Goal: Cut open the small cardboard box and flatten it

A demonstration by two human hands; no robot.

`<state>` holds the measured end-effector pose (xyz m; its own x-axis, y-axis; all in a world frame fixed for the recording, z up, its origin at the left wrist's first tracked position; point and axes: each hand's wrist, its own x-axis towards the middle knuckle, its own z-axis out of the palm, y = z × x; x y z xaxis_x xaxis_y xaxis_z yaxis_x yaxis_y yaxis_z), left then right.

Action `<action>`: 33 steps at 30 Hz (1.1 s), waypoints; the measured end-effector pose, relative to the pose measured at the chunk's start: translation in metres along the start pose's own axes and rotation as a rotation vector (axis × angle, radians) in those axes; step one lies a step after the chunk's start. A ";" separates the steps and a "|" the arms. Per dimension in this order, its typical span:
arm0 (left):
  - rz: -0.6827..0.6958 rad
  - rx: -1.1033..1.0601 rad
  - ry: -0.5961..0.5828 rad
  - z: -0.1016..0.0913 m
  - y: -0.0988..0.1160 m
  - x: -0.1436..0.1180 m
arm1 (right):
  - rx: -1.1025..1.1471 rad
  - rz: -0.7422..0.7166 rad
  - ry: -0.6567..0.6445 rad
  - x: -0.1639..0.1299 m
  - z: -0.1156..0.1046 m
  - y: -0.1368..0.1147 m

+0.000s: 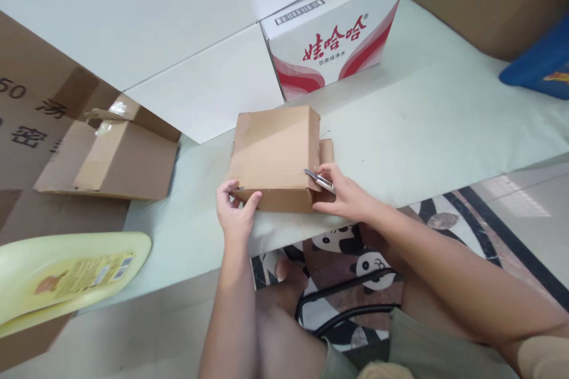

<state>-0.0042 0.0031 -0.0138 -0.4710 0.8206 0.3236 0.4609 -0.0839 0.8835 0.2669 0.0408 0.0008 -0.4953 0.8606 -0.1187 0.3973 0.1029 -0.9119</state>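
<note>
on the pale table [444, 130]: two brown boxes [273, 157], one white carton [333, 35], two hands [235, 213]

A red-and-white printed carton [333, 29] stands at the back of the pale table [444, 124], an opened brown box [111, 160] lies left, a yellow plastic tray [66, 272] nearer, blue bin [540, 65] far right.

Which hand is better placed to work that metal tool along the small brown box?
Probably the right hand: it holds the metal tool against the box. The left hand grips the box's near corner.
</note>
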 end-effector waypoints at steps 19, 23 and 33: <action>-0.111 -0.253 0.152 0.006 0.010 -0.004 | 0.073 0.124 0.391 0.001 0.009 0.002; -0.250 -0.383 0.087 0.005 0.010 -0.001 | 0.023 0.097 0.580 -0.004 0.001 -0.005; -0.383 -0.621 -0.293 -0.023 0.008 0.002 | 0.180 -0.052 0.504 -0.012 -0.013 -0.003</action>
<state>-0.0189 -0.0092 0.0015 -0.2547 0.9647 -0.0675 -0.2388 0.0049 0.9710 0.2818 0.0366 0.0099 -0.0612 0.9940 0.0909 0.2211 0.1023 -0.9699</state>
